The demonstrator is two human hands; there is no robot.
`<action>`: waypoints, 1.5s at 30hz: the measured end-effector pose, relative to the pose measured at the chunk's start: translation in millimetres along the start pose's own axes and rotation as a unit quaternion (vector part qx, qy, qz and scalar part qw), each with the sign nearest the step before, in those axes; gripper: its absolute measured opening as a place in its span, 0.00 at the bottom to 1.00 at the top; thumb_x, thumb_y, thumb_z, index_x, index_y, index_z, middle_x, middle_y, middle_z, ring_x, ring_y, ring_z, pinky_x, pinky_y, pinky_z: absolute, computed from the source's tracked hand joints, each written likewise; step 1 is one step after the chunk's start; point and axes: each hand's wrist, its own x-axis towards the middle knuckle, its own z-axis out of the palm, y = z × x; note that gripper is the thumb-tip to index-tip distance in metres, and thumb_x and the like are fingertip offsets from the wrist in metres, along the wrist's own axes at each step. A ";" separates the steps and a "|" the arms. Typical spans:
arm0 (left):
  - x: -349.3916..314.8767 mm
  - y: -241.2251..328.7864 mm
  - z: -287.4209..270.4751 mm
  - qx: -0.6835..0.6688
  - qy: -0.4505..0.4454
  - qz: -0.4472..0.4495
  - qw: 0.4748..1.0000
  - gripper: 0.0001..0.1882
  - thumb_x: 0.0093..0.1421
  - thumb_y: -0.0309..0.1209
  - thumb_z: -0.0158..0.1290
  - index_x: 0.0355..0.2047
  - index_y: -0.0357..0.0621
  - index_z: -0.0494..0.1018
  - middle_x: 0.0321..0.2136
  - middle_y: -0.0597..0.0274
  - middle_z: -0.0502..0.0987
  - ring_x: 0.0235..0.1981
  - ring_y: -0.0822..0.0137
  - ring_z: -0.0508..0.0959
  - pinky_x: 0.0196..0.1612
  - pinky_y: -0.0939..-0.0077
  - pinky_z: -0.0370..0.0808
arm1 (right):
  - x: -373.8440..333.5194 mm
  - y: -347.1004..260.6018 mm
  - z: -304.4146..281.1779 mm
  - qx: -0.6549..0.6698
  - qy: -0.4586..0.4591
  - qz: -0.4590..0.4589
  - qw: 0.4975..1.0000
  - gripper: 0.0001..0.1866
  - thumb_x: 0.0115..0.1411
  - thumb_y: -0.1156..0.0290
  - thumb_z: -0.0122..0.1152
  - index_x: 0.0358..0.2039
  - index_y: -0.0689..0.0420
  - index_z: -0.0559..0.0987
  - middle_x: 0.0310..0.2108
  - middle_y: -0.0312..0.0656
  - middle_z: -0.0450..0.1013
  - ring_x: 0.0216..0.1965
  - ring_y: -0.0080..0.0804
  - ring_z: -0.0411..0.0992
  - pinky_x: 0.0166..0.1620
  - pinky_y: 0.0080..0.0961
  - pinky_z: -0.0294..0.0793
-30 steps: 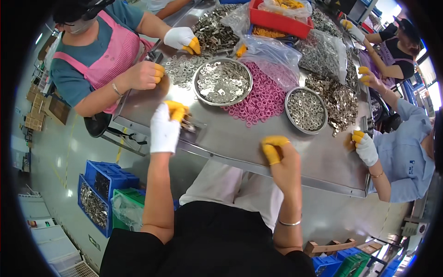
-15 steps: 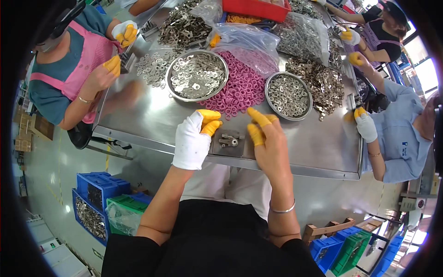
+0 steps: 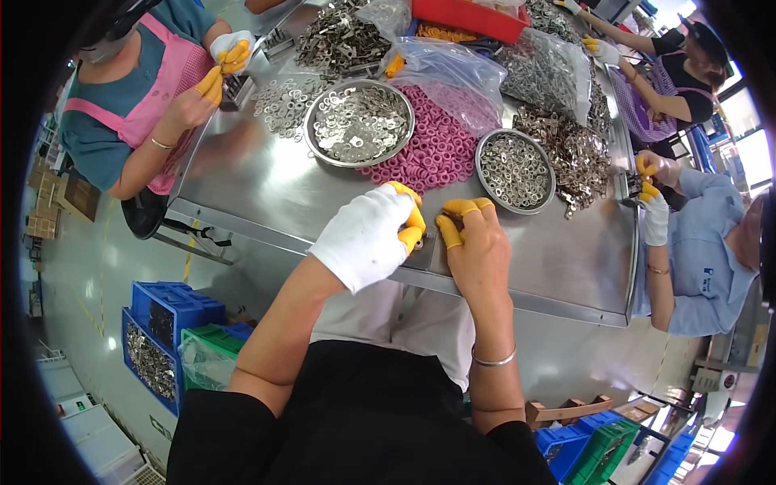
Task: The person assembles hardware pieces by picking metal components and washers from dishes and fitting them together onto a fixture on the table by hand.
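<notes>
Fixture [image 3: 422,257], dark and flat, sits at the front edge of the steel table [image 3: 259,187], just below the centre of the frame, with a small metal part [image 3: 418,242] on it, mostly hidden by the left hand [image 3: 376,232]. That hand, in a white glove with yellow fingertips, bends over the part with finger and thumb slightly apart; whether it has hold of the part, I cannot tell. The right hand [image 3: 478,252], bare but for yellow finger covers, curls just beside the fixture, thumb and forefinger tips close together; anything pinched there cannot be made out. Pink rings [image 3: 428,145] lie in a heap above centre, between a large bowl [image 3: 356,164] of shiny tabs and a small bowl [image 3: 519,211] of washers. As for writing, a blue shirt [image 3: 693,222] at the right bears a small dark blue emblem [image 3: 708,272] with tiny lettering beneath, too small to read. On the floor at lower left lies a green sign [image 3: 160,427] with a white mark, also illegible.
</notes>
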 end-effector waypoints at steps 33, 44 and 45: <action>-11.0 -24.5 21.0 -0.233 0.230 -0.092 0.940 0.13 0.54 0.13 0.51 0.38 0.39 0.77 0.35 0.60 0.81 0.33 0.68 0.78 0.41 0.78 0.75 | -8.8 -42.2 -4.7 0.165 -0.024 -0.077 0.983 0.16 0.50 0.77 0.68 0.42 0.56 0.80 0.46 0.39 0.75 0.41 0.33 0.71 0.49 0.29 0.70; -14.4 -21.9 25.4 -0.142 0.236 0.003 0.961 0.13 0.50 0.14 0.52 0.35 0.40 0.78 0.35 0.61 0.81 0.31 0.64 0.78 0.39 0.76 0.75 | -18.4 39.1 -46.6 0.033 0.103 0.025 0.994 0.19 0.50 0.79 0.63 0.45 0.54 0.78 0.56 0.50 0.68 0.54 0.49 0.67 0.58 0.43 0.66; -13.7 -20.3 26.7 -0.147 0.237 0.003 0.960 0.13 0.50 0.14 0.52 0.35 0.40 0.78 0.35 0.61 0.81 0.31 0.64 0.78 0.39 0.76 0.75 | -15.5 47.0 -58.0 -0.065 0.129 0.027 0.989 0.20 0.51 0.79 0.62 0.46 0.55 0.78 0.57 0.50 0.67 0.56 0.50 0.66 0.60 0.44 0.64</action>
